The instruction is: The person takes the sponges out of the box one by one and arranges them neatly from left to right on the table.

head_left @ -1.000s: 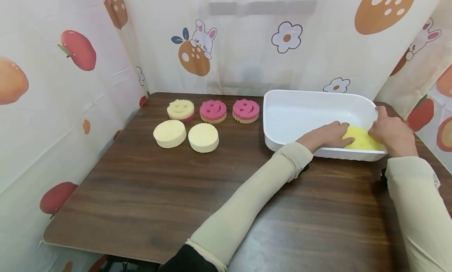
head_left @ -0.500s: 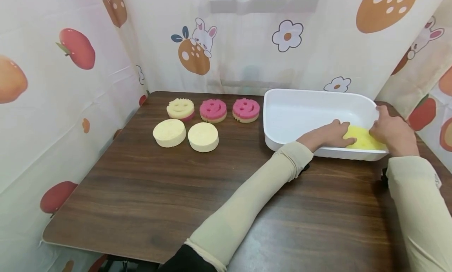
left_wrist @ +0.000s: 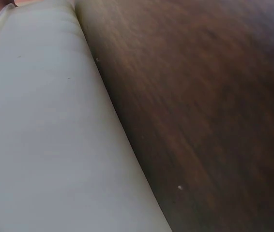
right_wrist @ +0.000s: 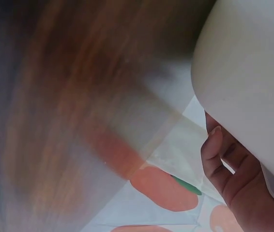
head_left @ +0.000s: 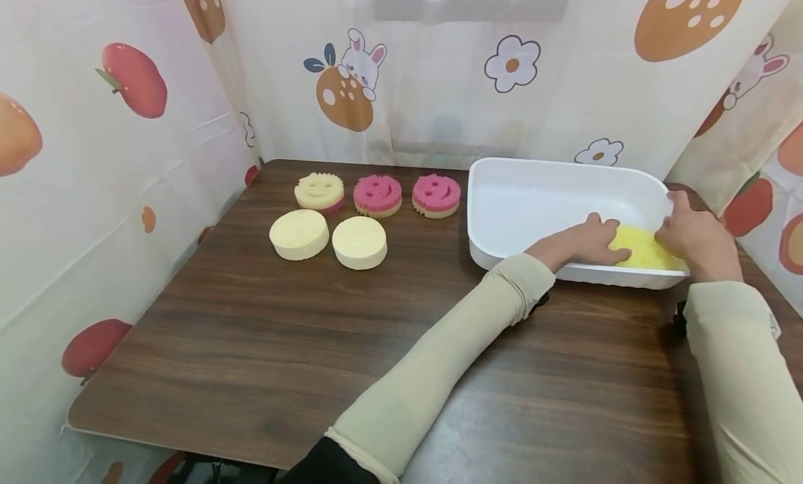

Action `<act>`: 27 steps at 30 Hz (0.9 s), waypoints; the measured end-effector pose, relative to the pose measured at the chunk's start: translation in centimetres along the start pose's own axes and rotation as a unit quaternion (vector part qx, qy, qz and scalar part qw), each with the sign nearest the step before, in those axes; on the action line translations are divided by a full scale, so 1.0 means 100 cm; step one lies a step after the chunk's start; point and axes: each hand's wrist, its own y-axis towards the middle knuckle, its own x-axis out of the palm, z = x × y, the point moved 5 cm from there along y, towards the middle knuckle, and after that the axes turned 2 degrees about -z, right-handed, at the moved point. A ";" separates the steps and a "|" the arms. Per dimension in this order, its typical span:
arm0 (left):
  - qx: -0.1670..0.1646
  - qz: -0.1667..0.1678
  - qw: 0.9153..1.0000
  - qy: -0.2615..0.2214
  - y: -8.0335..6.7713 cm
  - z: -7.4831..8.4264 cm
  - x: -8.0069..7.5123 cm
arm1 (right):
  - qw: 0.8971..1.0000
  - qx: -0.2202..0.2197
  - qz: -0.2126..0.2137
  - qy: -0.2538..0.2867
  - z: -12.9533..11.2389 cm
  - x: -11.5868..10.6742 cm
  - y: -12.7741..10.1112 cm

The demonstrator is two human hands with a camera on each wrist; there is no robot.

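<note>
Two hands are inside the white tub (head_left: 502, 212) at the right of the frame. The left hand (head_left: 586, 240) lies flat with straight fingers, pressing on the yellow sponge (head_left: 640, 249). The sponge sits in the lower right corner of the tub. The right hand (head_left: 693, 236) curls over the tub's right rim (right_wrist: 238, 87) and holds it, touching the sponge's far edge.

To do this well, I think the right hand should hold the tub firm so it cannot slide on the counter (head_left: 282, 344), and the left hand should push down evenly.

Five more sponges (head_left: 341, 215) sit in the upper middle of the frame, well apart from the tub.

Compared with a moment ago, almost nothing differs. Both hands have stayed on the sponge and the rim, shifting only a tiny bit.
</note>
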 end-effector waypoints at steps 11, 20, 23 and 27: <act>-0.018 0.011 1.000 -0.015 -0.001 -0.002 -0.001 | 1.000 -0.010 0.004 -0.004 0.002 0.002 0.007; -0.054 0.037 0.997 -0.041 -0.002 0.000 -0.004 | 1.000 -0.008 -0.001 -0.004 0.004 0.001 0.009; -0.059 0.041 0.996 -0.046 -0.002 0.000 -0.003 | 1.000 -0.010 0.000 -0.007 0.004 0.001 0.008; -0.053 0.042 0.997 -0.038 -0.001 0.000 -0.002 | 1.000 -0.013 -0.003 -0.006 0.003 0.001 0.007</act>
